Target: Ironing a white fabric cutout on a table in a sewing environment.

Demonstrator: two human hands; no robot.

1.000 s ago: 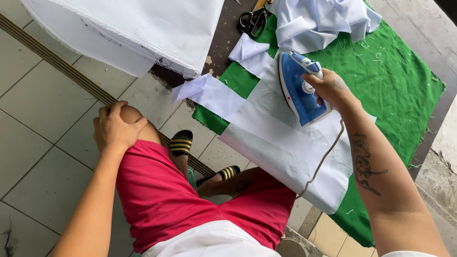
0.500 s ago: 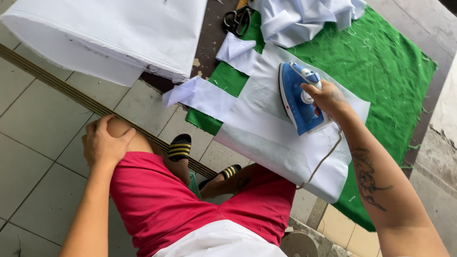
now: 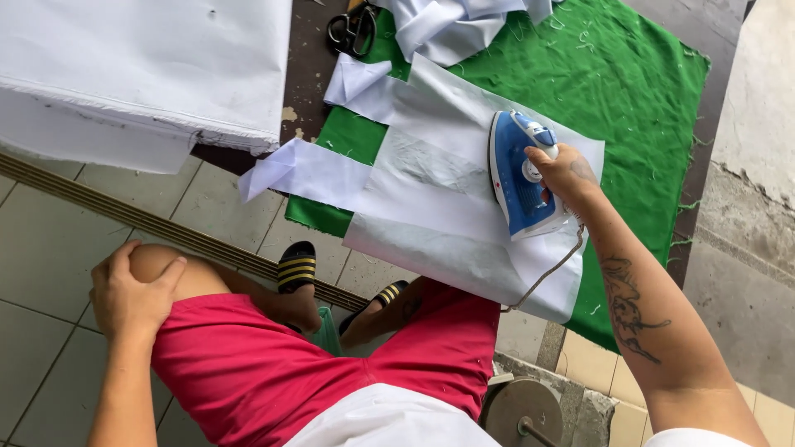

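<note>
Your right hand (image 3: pixel 565 172) is closed around the handle of the blue iron (image 3: pixel 517 175), which sits flat on the white cloth (image 3: pixel 431 199) over the green mat (image 3: pixel 638 99). Your left hand (image 3: pixel 128 290) cups your knee, fingers spread. Since the earlier frame, the iron has slid farther along the cloth, away from your body.

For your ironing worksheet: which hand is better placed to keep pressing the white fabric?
Right. The right hand grips the blue-and-white steam iron on the white fabric; the left hand rests on a knee.

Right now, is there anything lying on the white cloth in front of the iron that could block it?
Nothing visible does. The right hand holds the iron on the white cloth, which lies bare ahead of it. The scissors lie apart, off the cloth.
</note>
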